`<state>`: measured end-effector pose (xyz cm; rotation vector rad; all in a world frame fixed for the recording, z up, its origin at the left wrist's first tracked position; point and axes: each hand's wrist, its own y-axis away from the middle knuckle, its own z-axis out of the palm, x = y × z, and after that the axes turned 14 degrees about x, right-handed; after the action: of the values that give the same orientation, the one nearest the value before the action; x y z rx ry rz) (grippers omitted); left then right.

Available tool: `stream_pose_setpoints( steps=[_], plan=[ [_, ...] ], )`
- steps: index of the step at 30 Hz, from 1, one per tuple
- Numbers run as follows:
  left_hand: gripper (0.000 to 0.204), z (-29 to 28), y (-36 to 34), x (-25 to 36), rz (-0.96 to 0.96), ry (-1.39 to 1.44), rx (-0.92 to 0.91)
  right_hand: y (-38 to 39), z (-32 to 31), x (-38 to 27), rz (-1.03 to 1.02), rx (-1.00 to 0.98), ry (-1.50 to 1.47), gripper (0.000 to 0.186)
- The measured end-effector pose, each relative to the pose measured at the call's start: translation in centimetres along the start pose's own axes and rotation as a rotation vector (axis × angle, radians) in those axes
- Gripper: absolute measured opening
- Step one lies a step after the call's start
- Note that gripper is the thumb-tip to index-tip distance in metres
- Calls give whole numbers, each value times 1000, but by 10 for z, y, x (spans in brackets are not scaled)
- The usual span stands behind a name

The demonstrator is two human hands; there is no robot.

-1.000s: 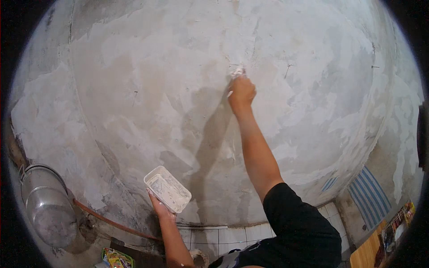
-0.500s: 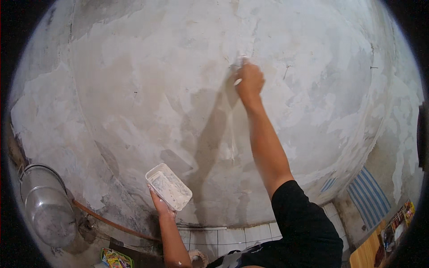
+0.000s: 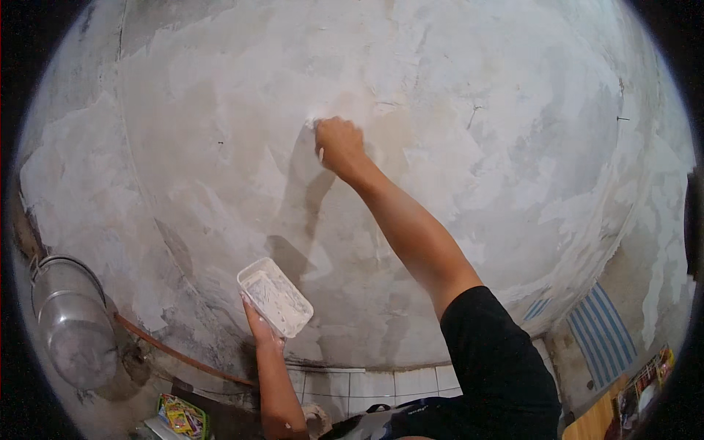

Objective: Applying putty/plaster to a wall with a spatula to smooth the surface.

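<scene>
My left hand (image 3: 264, 323) grips the side and underside of a shallow white rectangular plastic tub (image 3: 306, 311), its inside smeared with whitish putty. The tub is held tilted, low in front of the wall. Higher up, my right hand (image 3: 341, 145) is closed in a fist against the wall (image 3: 469, 191). It holds a putty knife (image 3: 321, 155), of which only the pale handle end shows below the fist; the blade is hidden or blurred. A dab of white putty (image 3: 310, 123) lies at the fist's upper left. Patches of grey and white coat the wall.
A large metal pot (image 3: 75, 323) stands at the left beside a reddish-brown strip (image 3: 180, 357). A green basket of colourful packets (image 3: 182, 416) sits below. White floor tiles (image 3: 372, 383) run along the wall's foot. A blue-striped cloth (image 3: 603, 334) and wooden furniture (image 3: 590, 422) are at right.
My right hand has swept left and slightly down across the wall, still gripping the putty knife. The tub in my left hand has shifted slightly up and left in the picture.
</scene>
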<state>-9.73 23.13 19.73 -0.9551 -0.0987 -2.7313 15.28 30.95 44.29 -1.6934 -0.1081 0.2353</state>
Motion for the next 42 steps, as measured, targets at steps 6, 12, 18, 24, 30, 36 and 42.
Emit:
stream_pose_setpoints(
  steps=[6, 12, 18, 24, 30, 36, 42],
  plan=[
    [69, -5, 8, 7, -23, 9, -88, 4, -54, -3, 63, -122, -16, 37],
    [71, -3, 28, 14, 11, -38, -97, -15, -75, 24, 41, 358, 258, 28],
    [69, 6, 27, 6, 30, -43, -64, 29, 24, 6, -324, 328, 222, 15],
    [67, 9, 29, 15, 38, -36, -69, 6, -23, -25, -145, -151, 23, 10],
    [67, 7, 30, 7, 56, -13, -93, -60, -110, 71, 62, 268, 170, 11],
    [67, 5, 28, 8, 76, -36, -66, -36, -70, 53, -73, 193, 143, 13],
    [69, 11, 32, 13, 31, -25, -80, 21, -25, -12, -119, -33, 55, 18]
  ],
)
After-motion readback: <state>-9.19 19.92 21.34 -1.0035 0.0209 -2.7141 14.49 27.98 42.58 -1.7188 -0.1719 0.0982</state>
